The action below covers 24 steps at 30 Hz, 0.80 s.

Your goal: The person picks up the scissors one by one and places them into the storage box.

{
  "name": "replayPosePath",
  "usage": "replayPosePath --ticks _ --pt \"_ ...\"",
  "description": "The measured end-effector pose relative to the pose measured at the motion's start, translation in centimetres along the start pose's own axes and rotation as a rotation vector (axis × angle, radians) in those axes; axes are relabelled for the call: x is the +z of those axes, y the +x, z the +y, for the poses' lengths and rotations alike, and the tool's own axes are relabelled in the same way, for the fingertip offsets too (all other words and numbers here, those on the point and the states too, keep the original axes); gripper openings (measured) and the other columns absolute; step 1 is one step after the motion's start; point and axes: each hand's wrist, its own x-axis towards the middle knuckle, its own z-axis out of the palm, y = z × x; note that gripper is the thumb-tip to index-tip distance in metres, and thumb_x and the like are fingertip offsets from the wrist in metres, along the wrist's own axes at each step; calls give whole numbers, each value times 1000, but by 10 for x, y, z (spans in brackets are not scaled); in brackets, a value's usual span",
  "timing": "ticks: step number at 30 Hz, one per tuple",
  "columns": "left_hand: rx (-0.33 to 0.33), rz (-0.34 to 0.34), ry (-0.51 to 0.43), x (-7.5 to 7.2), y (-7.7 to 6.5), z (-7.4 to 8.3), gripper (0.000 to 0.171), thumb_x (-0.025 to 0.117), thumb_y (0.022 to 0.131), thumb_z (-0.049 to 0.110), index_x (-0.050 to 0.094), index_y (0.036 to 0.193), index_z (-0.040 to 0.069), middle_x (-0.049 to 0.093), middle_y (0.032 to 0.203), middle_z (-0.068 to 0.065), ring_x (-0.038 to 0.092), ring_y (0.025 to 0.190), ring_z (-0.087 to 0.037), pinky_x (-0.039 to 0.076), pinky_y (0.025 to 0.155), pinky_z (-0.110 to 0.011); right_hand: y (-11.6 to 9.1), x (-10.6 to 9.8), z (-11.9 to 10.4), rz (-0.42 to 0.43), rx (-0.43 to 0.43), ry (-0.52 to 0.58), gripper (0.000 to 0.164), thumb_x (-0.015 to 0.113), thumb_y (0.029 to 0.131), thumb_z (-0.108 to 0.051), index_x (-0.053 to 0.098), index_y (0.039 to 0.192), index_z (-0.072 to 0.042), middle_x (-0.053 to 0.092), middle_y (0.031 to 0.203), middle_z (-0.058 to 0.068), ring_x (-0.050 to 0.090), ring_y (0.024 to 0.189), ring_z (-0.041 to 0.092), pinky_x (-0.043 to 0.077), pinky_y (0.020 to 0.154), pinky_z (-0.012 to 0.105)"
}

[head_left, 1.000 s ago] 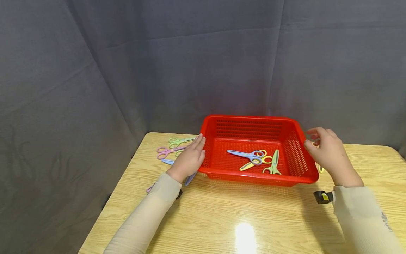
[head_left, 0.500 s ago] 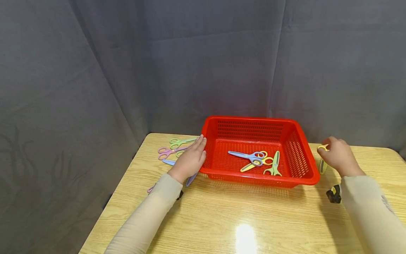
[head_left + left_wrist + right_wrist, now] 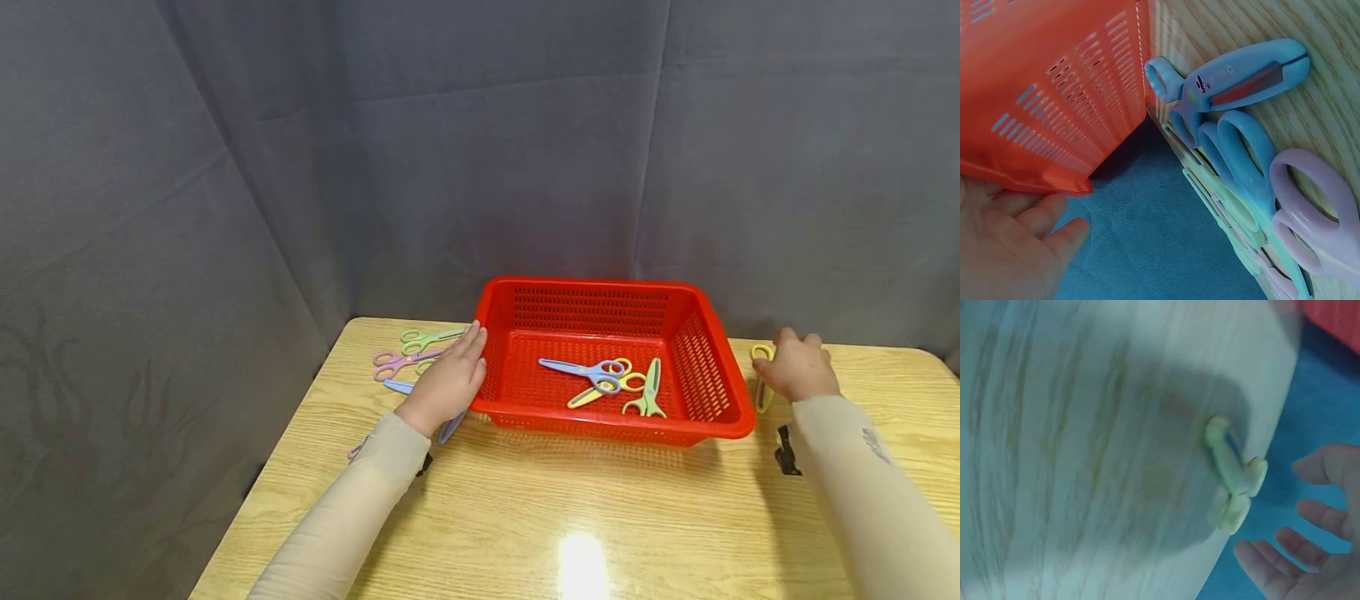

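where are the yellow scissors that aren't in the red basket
In the head view, the yellow scissors lie on the table to the right of the red basket, beside the right hand.

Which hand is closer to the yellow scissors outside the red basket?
Right. The right hand is close beside the yellow scissors; the left hand is across the red basket, at its left rim.

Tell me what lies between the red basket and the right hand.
Yellow scissors lie between the red basket and the right hand, partly hidden by it; the head view shows this.
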Motion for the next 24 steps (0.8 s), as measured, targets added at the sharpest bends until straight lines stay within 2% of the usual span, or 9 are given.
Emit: replayPosePath --ticks 9,17,20,24 --pt "2 3 -7 -1 0 1 56 37 110 27 27 159 2 17 168 -12 19 154 -24 22 122 -40 7 5 10 -59 47 -47 63 58 90 -21 32 128 21 31 119 51 39 105 67 44 84 73" --pt "1 5 -18 -1 -1 1 55 36 110 26 27 159 2 16 168 -12 19 154 -24 22 122 -41 13 11 18 -94 -35 -79 59 59 91 -21 36 132 14 35 116 47 40 108 68 44 84 75" --pt "-2 7 -19 -1 -1 1 56 36 110 27 27 159 2 16 168 -12 19 154 -25 23 122 -41 15 14 19 -91 -82 -110 51 58 91 -19 44 126 14 46 111 45 42 106 65 42 86 72" --pt "-2 9 -19 -1 -1 0 56 37 110 27 27 158 1 16 168 -12 19 154 -25 23 122 -42 17 17 17 -54 -161 -162 39 56 89 -15 54 113 14 64 96 33 49 100 58 37 86 67"
